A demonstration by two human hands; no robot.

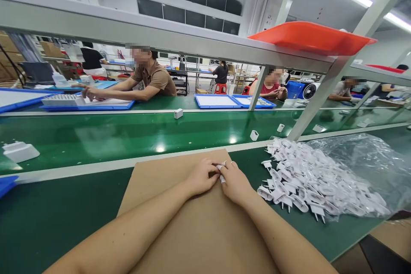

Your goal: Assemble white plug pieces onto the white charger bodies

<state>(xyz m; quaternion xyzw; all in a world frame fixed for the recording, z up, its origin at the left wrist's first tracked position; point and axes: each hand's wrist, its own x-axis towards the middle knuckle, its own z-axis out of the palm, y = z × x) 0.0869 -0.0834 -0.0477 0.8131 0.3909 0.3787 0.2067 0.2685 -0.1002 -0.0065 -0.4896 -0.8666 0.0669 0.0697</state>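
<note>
My left hand (203, 176) and my right hand (236, 182) meet at the fingertips over a brown cardboard sheet (199, 231). Both have their fingers curled and pressed together. White shows around the right fingers, perhaps finger coverings or a small white piece; I cannot tell which. Whatever lies between the fingertips is hidden. To the right of my right hand, a heap of white plastic plug parts with pins (308, 180) lies on the green table, partly on a clear plastic bag (375, 158).
Beyond the cardboard runs a green conveyor belt (128, 132) carrying a white charger block (178, 114), a white plug adapter (21, 152) and other white pieces. A red tray (311, 38) rests on the overhead shelf. Co-workers sit across the belt, near blue-rimmed trays (218, 101).
</note>
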